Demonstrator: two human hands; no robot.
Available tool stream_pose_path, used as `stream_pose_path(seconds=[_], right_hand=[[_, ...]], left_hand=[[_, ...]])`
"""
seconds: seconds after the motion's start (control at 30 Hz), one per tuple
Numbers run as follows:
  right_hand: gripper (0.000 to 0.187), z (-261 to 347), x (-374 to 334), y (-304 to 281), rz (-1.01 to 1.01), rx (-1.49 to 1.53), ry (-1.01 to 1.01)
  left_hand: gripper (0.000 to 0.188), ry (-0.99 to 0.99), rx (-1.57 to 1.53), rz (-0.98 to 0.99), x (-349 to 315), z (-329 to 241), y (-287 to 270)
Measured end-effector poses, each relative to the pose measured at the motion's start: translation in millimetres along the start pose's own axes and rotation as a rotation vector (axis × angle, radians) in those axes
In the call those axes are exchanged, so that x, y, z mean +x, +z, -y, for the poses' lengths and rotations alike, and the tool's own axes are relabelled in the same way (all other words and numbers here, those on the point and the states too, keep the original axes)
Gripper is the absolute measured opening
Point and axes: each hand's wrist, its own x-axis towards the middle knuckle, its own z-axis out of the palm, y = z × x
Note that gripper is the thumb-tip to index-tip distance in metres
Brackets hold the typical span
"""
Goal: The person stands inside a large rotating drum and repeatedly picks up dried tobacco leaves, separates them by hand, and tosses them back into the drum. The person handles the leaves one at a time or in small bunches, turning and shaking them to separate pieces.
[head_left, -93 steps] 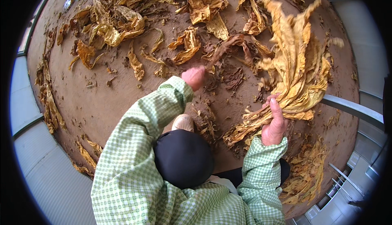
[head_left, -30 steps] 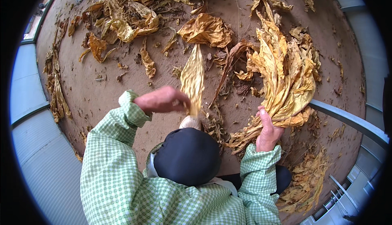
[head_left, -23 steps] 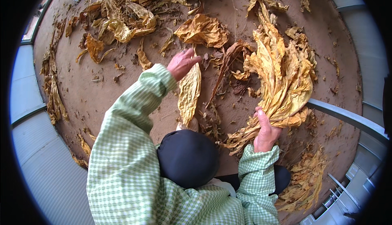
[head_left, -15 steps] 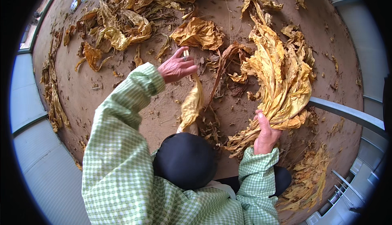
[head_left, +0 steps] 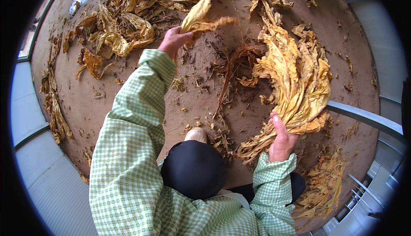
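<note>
My left hand (head_left: 172, 41) is closed around a few dried tobacco leaves (head_left: 198, 15), a pale yellow one pointing up and a browner one sticking out to the right. It is raised at the far middle, near the loose leaves on the ground. My right hand (head_left: 283, 139) grips the stem end of a large bundle of yellow dried tobacco leaves (head_left: 295, 75), thumb on top. The bundle spreads away from me on the right. Part of my left fingers is hidden behind the leaves they hold.
A heap of dried leaves (head_left: 128, 26) lies at the far left, with more leaves (head_left: 323, 187) at the near right. A curled brown stalk (head_left: 230, 71) lies between my hands. A metal bar (head_left: 364, 117) juts in from the right. My shoe (head_left: 196, 135) stands on the brown ground.
My left hand has moved away and left. The orange-brown leaf on the ground is now in it, and the leaf that hung down is raised. My right hand stays on the bundle.
</note>
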Motion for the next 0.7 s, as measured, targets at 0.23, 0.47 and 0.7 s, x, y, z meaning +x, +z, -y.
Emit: stream_pose_path(seconds=[0.23, 0.47, 0.7], right_hand=[[0.045, 3.7, 21.6, 29.7, 0.020, 0.073, -0.133], [0.041, 14.1, 27.3, 53.9, 0.069, 0.242, -0.103], [0.046, 0.9, 44.4, 24.9, 0.110, 0.337, -0.090]], left_hand=[[0.035, -0.165, -0.401, 0.350, -72.3, -33.5, -10.5], [0.034, -0.166, -0.593, 0.353, -102.8, -12.5, 15.0], [0.025, -0.135, -0.463, 0.302, -127.3, -13.6, 16.5]])
